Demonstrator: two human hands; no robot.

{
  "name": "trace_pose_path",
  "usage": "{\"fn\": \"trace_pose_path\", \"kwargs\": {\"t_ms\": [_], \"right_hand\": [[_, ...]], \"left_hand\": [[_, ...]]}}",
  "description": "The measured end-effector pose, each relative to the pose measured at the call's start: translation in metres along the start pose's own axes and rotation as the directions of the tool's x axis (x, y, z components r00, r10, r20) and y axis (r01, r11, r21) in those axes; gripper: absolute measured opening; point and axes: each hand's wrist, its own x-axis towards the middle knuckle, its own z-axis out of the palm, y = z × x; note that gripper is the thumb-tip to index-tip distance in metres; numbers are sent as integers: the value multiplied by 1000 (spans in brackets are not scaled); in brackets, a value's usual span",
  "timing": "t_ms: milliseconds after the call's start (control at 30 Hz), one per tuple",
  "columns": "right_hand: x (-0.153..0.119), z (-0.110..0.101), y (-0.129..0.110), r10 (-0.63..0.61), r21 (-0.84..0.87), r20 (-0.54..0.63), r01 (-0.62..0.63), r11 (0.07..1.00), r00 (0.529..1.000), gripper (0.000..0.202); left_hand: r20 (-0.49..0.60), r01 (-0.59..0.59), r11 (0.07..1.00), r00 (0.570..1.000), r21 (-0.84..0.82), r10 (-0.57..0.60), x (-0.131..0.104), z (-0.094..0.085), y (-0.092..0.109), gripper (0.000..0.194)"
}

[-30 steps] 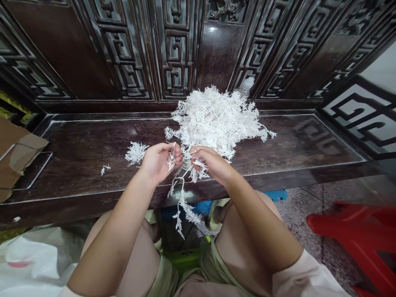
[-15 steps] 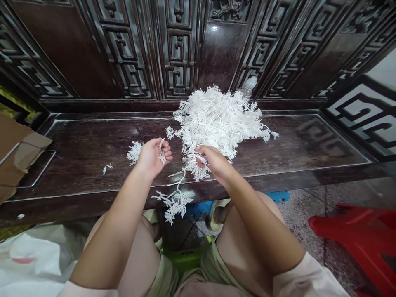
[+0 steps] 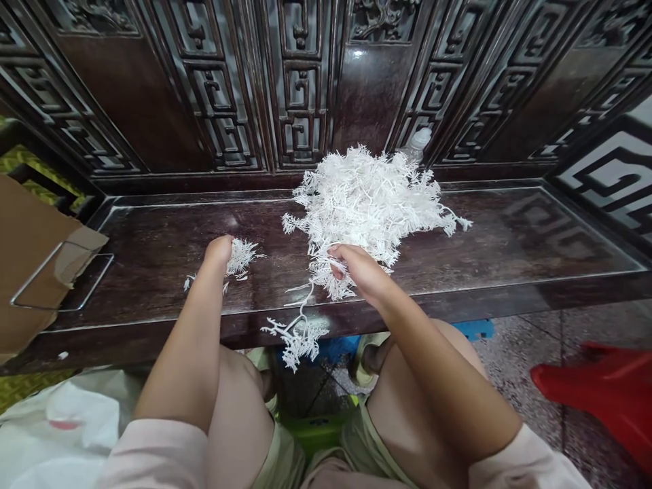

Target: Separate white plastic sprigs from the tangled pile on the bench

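Note:
A big heap of white, finely branched sprigs (image 3: 371,197), like artificial foliage, lies on the dark wooden bench (image 3: 509,244). My right hand (image 3: 359,268) is at the heap's front edge, thumb and fingers closed on a white sprig. My left hand (image 3: 219,251) is farther left, beside a small pile of white sprigs (image 3: 242,257). Its fingers are turned away and hidden, so whether it holds anything does not show. One branching white sprig (image 3: 300,336) hangs over the bench's front edge between my arms. Small white bits lie near my left wrist.
A clear bottle with a white cap (image 3: 418,141) stands behind the heap, against the carved wooden backrest (image 3: 300,88). At left are a cardboard piece (image 3: 35,265) and a wire frame (image 3: 64,309). A white bag (image 3: 76,421) sits lower left, a red stool (image 3: 601,387) lower right.
My left hand has moved left from in front of me, with the bits it held, to the small pile. My right hand stays at the heap. The view has shifted slightly.

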Motion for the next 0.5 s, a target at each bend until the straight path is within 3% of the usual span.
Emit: {"fn": "trace_pose_path", "kwargs": {"t_ms": [167, 333, 433, 500], "right_hand": [[-2, 0, 0, 23, -15, 12, -22, 1000, 1000, 18], [-1, 1, 2, 30, -6, 6, -30, 1000, 1000, 14], [3, 2, 8, 13, -62, 20, -12, 998, 1000, 14], [5, 2, 12, -12, -130, 60, 20, 991, 998, 15]], "left_hand": [[-10, -83, 996, 996, -9, 83, -8, 2, 15, 27], [200, -199, 979, 958, -41, 204, -41, -4, 42, 32], [375, -324, 946, 879, 14, 295, -81, -2, 58, 30], [589, -408, 913, 745, 31, 313, -109, 3, 65, 33]]}}
